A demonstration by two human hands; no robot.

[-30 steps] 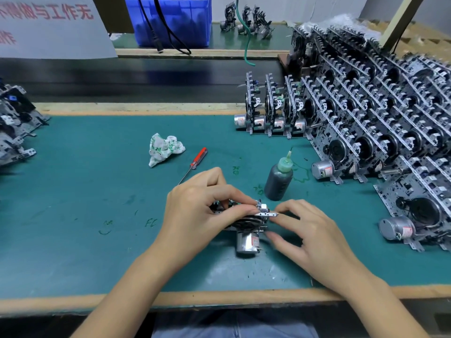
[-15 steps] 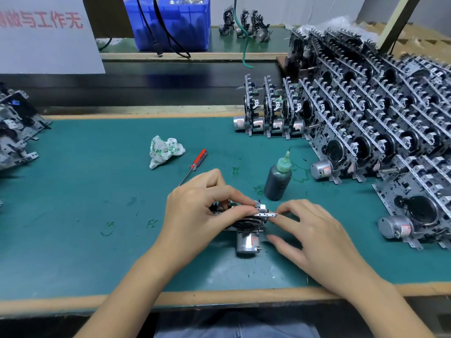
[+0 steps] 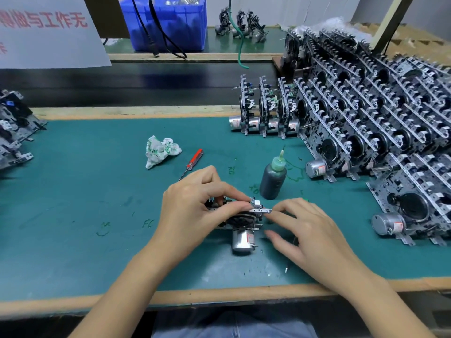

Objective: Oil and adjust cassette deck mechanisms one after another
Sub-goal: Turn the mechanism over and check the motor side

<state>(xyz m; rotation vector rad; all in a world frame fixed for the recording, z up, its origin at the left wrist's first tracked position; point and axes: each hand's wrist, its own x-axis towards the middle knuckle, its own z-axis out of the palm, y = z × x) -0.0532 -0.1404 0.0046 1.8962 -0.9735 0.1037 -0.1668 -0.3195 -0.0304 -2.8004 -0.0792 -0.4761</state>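
Left hand [image 3: 192, 211] grip pinches one metal cassette deck mechanism [image 3: 240, 222] on the green matted surface [image 3: 73, 215], fingers curled over its top, right hand [image 3: 310, 230] fingertips touching its end bracket, one dark oil bottle [image 3: 272, 181], one red-handled screwdriver [image 3: 192, 161], one crumpled rag [image 3: 161, 153] behind.
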